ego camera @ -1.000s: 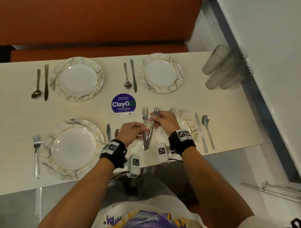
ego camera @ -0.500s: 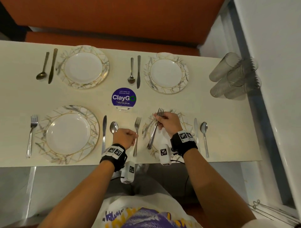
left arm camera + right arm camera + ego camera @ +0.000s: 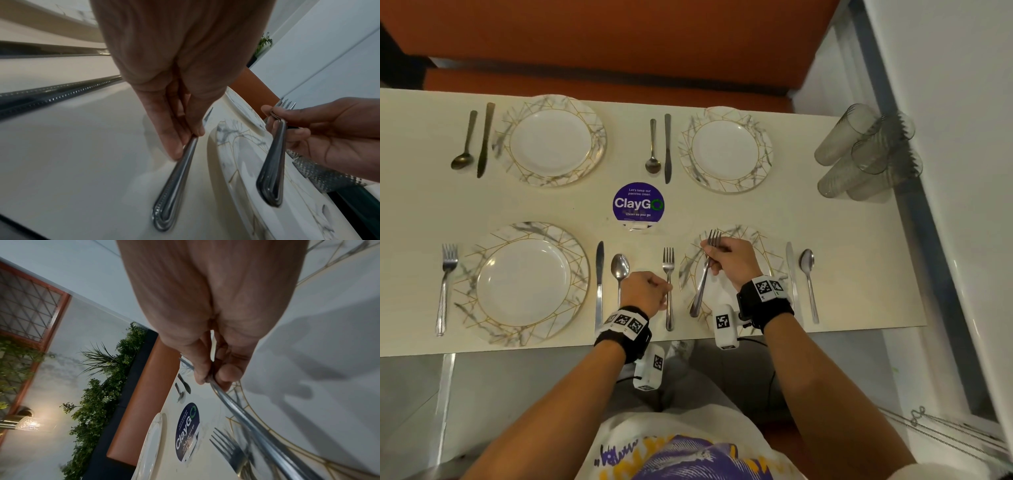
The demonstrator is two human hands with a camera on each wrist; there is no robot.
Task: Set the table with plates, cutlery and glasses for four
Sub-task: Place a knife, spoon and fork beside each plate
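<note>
My left hand [image 3: 645, 291] pinches the handle of a fork [image 3: 668, 270] that lies flat on the cream table [image 3: 859, 257], just left of the near right plate [image 3: 765, 241]. In the left wrist view its fingertips [image 3: 174, 151] press that fork's handle [image 3: 174, 186]. My right hand [image 3: 729, 260] grips a fork handle [image 3: 702, 284] over the near right plate, tines pointing away. The held handle [image 3: 271, 170] looks like two forks stacked. A knife [image 3: 791, 274] and spoon [image 3: 808, 274] lie right of this plate.
The near left plate [image 3: 527, 284] has a fork [image 3: 446, 274], knife [image 3: 599, 274] and spoon [image 3: 619, 267]. Each of the two far plates [image 3: 551, 140] [image 3: 726, 150] has a spoon and knife on its left. Several glasses [image 3: 866, 154] stand at the far right corner. An orange bench [image 3: 619, 34] runs behind.
My left hand took one fork down and laid it on the table left of the near right plate. My right hand stayed over the plate with its fork.
</note>
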